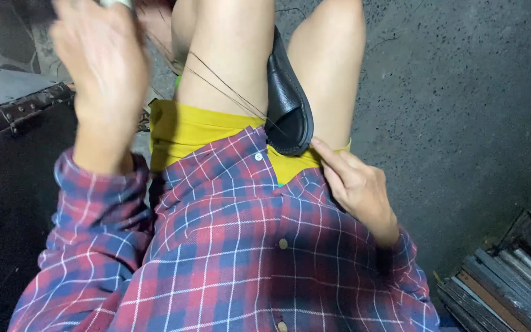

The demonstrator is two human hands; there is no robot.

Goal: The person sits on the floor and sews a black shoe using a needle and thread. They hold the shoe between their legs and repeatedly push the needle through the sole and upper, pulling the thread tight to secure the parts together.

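Thread (pixel 228 86) runs in thin dark strands from the raised left hand (pixel 102 67) down across the bare left thigh to the black leather piece (pixel 287 101). That piece, curved and sole-shaped, is wedged between the two knees, its rounded end pointing toward the body and resting at the hem of the yellow shorts (pixel 185 129).

Left hand: lifted at the upper left of the view, blurred, back of the hand toward the camera, fingers curled around something at the top edge. A small pale metallic object (pixel 115 3) shows just above the fingers; what it is cannot be told. The strands lead toward this hand, but whether the fingers pinch them cannot be told.

Right hand (pixel 357 187): resting on the right thigh, fingers loosely bent, with nothing between them. The tip of its forefinger touches the lower edge of the leather piece.

Clothing: a red-and-blue checked shirt (pixel 247 258) with rolled sleeves covers the lower part of the view.

Surroundings: a dark studded case (pixel 13 160) stands on the left. A stack of flat metal strips (pixel 505 283) lies at the lower right on the grey concrete floor (pixel 462 92).
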